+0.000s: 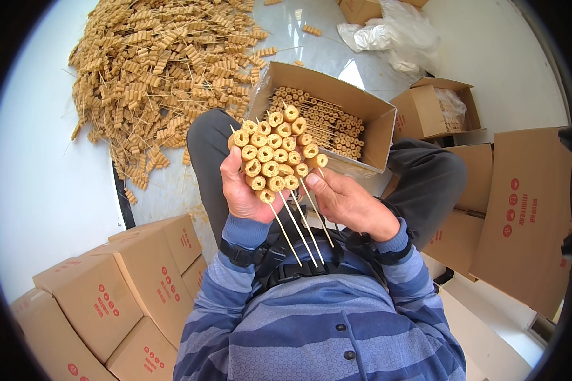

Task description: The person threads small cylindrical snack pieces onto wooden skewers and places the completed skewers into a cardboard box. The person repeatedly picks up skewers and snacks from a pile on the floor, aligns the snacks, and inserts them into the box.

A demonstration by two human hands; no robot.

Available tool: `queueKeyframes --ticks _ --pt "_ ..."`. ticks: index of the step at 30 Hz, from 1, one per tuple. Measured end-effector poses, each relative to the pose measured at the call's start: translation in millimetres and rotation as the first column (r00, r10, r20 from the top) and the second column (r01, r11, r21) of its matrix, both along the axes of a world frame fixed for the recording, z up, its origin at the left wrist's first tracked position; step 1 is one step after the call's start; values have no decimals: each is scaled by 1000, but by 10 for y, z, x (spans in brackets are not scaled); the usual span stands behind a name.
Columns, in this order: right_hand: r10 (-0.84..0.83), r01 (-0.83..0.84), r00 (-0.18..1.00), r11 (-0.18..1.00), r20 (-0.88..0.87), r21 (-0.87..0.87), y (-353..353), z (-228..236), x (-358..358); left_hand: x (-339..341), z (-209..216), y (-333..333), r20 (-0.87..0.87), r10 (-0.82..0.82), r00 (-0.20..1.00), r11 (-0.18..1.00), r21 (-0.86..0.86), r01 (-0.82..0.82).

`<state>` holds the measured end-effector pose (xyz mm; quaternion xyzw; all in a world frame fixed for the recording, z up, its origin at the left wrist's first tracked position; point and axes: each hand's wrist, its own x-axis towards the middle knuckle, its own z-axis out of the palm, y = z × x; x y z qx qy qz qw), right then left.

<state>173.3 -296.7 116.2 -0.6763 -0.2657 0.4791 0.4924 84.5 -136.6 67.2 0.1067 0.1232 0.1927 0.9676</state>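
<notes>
A bundle of skewers [271, 153] with tan, hollow, tube-like food pieces is held up in front of my lap. The round ends of the pieces face up toward me, and several thin sticks point down toward my belt. My left hand [241, 193] is closed around the bundle's left and lower side, its fingers mostly hidden beneath. At the lower right of the bundle, my right hand [356, 206] is closed with its thumb against a skewer at the edge; its other fingertips are partly hidden. Just beyond, an open cardboard box [375, 124] contains rows of similar skewers.
A large heap of loose skewers [165, 70] covers the floor at the far left. Closed cardboard boxes [146, 273] are stacked at the near left. More cardboard boxes [521, 216] stand at right, with a smaller open box [426, 111] behind. Clear plastic bags [397, 35] lie at the back.
</notes>
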Motion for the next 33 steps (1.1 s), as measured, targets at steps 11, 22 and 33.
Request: queueKeyframes --ticks 11,22,33 --pt "72 -99 841 995 -537 -23 5 -102 80 62 -112 -2 69 -191 979 977 110 183" --pt "-156 190 910 980 384 -54 -188 -97 249 476 75 389 -243 -262 934 665 656 357" --pt "-413 349 662 908 626 230 -57 -431 298 835 -182 -183 -345 -428 835 723 424 546"
